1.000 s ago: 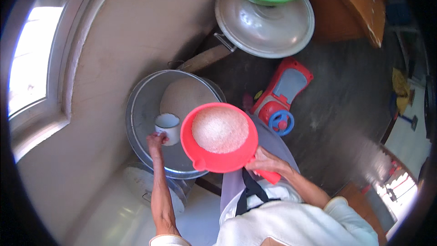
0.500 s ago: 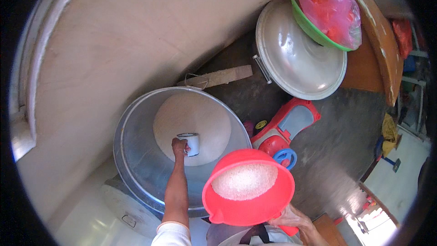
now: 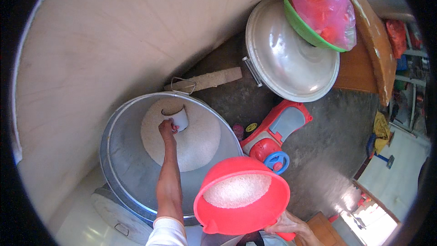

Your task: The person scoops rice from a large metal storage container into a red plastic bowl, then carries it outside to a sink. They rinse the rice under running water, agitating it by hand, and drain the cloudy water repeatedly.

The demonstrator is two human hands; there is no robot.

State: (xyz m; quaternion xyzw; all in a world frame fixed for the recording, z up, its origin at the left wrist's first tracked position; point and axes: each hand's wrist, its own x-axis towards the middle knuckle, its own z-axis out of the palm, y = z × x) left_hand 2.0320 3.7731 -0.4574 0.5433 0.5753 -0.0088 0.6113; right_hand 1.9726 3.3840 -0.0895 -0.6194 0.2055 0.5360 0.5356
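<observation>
Toward eight o'clock of the head view stands the deep metal pot (image 3: 129, 161), with pale grain (image 3: 198, 148) at its bottom; your left hand (image 3: 168, 129) is closed on the side of the white mug (image 3: 180, 119), any handle hidden by your fingers; the mug lies tilted at the grain's twelve o'clock part, its fill not determinable. At four o'clock from the pot, your right hand (image 3: 284, 224) grips the handle of the red bowl (image 3: 243, 219); the bowl carries white grain (image 3: 236, 191) and overlaps the pot's rim in view, contact not determinable.

Latest change: you have carried the mug from the grain's six o'clock side towards twelve, deeper into the pot; this is judged to be the scooping stage, with the bowl ready as receiver. Against the earliest frame, you then had the mug upright, just beside the bowl's nine o'clock rim; your right-hand grip is unchanged; the metal lid (image 3: 284, 64), between one and two o'clock from the pot, remains untouched.
</observation>
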